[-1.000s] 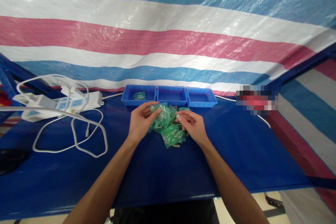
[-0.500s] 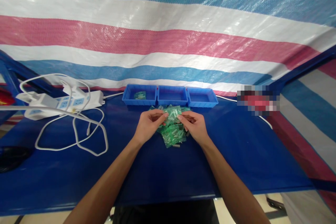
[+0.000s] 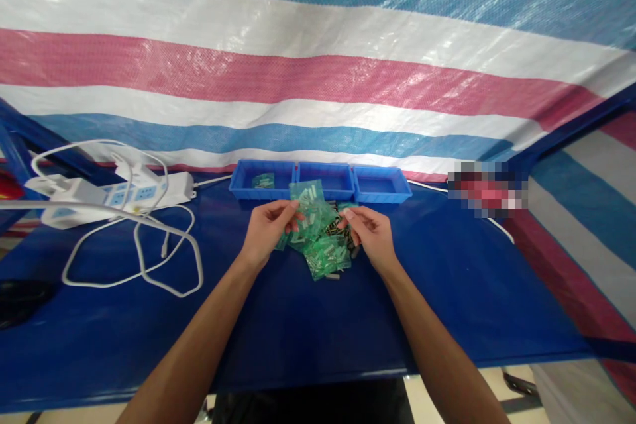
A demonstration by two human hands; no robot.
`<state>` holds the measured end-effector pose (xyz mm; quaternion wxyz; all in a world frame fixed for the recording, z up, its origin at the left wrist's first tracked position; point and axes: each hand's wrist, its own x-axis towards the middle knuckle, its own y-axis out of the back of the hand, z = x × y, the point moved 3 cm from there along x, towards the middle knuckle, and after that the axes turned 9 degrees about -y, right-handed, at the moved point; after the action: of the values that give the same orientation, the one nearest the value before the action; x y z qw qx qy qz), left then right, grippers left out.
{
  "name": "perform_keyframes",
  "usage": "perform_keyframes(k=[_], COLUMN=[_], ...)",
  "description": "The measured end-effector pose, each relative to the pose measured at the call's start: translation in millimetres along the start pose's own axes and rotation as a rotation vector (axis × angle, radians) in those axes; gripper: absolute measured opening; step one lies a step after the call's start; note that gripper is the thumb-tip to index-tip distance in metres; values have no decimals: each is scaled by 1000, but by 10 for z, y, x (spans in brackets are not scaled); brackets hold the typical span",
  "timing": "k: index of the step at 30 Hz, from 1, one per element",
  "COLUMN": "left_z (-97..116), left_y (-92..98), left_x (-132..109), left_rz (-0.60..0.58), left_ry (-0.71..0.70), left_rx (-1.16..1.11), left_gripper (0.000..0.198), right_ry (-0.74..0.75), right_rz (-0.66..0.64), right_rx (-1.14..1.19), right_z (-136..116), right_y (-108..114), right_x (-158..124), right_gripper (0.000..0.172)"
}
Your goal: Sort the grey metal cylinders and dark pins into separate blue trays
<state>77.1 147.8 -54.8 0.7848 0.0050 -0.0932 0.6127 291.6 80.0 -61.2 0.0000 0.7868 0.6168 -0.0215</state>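
My left hand (image 3: 268, 228) pinches a small green clear plastic bag (image 3: 309, 193) by its left side, with silvery pieces showing inside. The bag is raised above a pile of similar green bags (image 3: 328, 255) on the blue table. My right hand (image 3: 370, 232) is at the pile's right side, thumb and fingertips together; whether they grip anything is unclear. Under its fingertips lie loose small dark and metallic pieces (image 3: 342, 233). One small metal piece (image 3: 332, 276) rests at the near edge of the pile.
Behind the pile stand three joined blue bins: the left bin (image 3: 243, 189) holds a green bag, beside the middle bin (image 3: 325, 179) and right bin (image 3: 381, 184). Power strips (image 3: 124, 195) with looped white cables (image 3: 199, 265) occupy the left. A blurred red object (image 3: 487, 192) is at right.
My left hand has moved left with the green bag, which has come away from my right fingertips. The right hand has stayed nearly in place, and dark loose pieces now show beside it.
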Motion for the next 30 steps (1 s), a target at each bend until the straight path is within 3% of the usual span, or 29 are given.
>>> perform_keyframes(k=[2, 4, 8, 10, 12, 15, 18, 24, 30], left_z=[-39, -56, 30, 94, 131, 112, 80, 95, 194], left_y=[63, 104, 218, 287, 341, 428, 515, 679, 710], left_x=[34, 49, 50, 52, 50, 32, 25, 54, 86], left_rz=[154, 225, 210, 101, -102, -370, -464, -398, -84], left_ry=[20, 37, -61, -150, -253, -319, -318, -216, -94], left_rx=[-135, -200, 122, 404, 673, 883, 925, 779, 342], left_gripper=[39, 44, 40, 28, 21, 47, 60, 69, 82], right_ry=[12, 13, -10, -16, -16, -25, -24, -20, -8], right_rz=[-2, -6, -14, -10, -1, 6, 8, 35, 44], right_rx=[-1, -3, -17, -34, -43, -32, -22, -20, -31], right_z=[0, 8, 31, 38, 44, 56, 61, 50, 43], right_y=[13, 16, 9, 11, 17, 25, 26, 34, 31], right_x=[6, 11, 17, 19, 22, 29, 36, 44, 34], right_gripper=[31, 29, 31, 32, 34, 33, 32, 34, 33])
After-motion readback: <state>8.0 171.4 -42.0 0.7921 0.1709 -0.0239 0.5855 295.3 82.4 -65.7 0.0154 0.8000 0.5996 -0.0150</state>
